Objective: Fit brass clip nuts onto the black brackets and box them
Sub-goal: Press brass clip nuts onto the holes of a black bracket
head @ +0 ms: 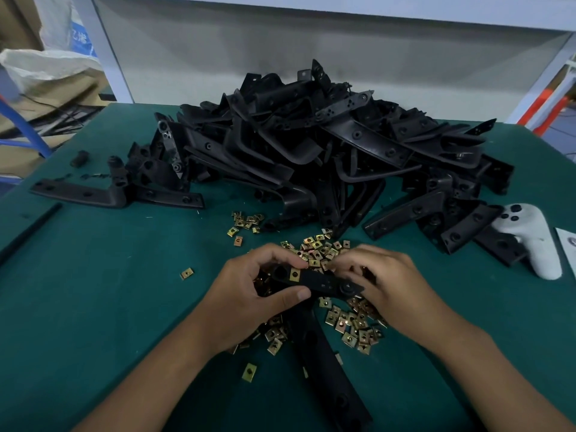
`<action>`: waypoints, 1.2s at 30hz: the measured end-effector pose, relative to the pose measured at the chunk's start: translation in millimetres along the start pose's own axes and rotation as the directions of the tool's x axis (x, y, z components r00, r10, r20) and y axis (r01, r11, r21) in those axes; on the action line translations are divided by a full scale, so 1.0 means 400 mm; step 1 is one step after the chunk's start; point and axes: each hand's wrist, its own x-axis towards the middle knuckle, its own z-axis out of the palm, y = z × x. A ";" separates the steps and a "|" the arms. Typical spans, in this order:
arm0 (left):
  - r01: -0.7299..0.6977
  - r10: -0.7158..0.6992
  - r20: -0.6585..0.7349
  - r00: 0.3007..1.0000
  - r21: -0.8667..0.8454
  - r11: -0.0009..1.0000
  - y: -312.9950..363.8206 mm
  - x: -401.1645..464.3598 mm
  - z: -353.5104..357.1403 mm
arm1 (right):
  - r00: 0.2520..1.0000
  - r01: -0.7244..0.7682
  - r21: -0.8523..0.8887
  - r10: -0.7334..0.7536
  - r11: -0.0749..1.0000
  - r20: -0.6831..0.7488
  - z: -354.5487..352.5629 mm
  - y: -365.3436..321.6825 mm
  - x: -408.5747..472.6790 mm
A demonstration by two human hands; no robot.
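Two bare hands [249, 294], forearms uncovered, no sleeves or gloves

My left hand [249, 294] curls, thumb [291, 296] pinching beneath the fingers; my right hand [383, 285] curls too, knuckles up, both forearms angling in from the near edge.

No text was legible; blurred blue print on the white sack [67, 35], far left of the hands, was unreadable.

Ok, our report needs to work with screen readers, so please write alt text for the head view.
Two hands hold a black bracket with one fitted clip nut above loose brass clip nuts on a green table. Behind lies a pile of brackets, with a white controller at right.
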 end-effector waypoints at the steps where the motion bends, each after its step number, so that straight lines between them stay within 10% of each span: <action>1: -0.003 0.003 0.000 1.000 0.005 1.000 0.000 0.000 0.000 | 0.999 -0.020 0.026 0.021 0.999 -0.039 -0.004 0.000 0.000; 6: -0.007 0.007 0.000 1.000 -0.003 1.000 0.001 0.000 0.000 | 0.995 -0.053 -0.123 0.063 0.991 0.074 -0.016 0.009 -0.007; 12: -0.005 0.005 -0.005 1.000 0.010 1.000 0.000 0.000 0.000 | 0.982 -0.113 0.094 0.125 0.989 -0.138 -0.023 -0.007 0.003; 16: -0.002 0.002 -0.003 1.000 0.010 1.000 -0.002 0.001 -0.001 | 0.924 -0.233 0.701 0.379 0.674 -0.057 -0.038 -0.025 0.016; 22: -0.004 0.004 0.000 1.000 -0.010 1.000 -0.001 -0.002 -0.001 | 0.905 -0.316 0.848 0.405 0.427 0.133 -0.023 -0.032 0.016; 36: -0.034 0.034 -0.005 0.999 0.009 0.999 -0.006 -0.001 0.000 | 0.929 -0.345 0.807 0.299 0.480 0.218 -0.005 -0.063 0.014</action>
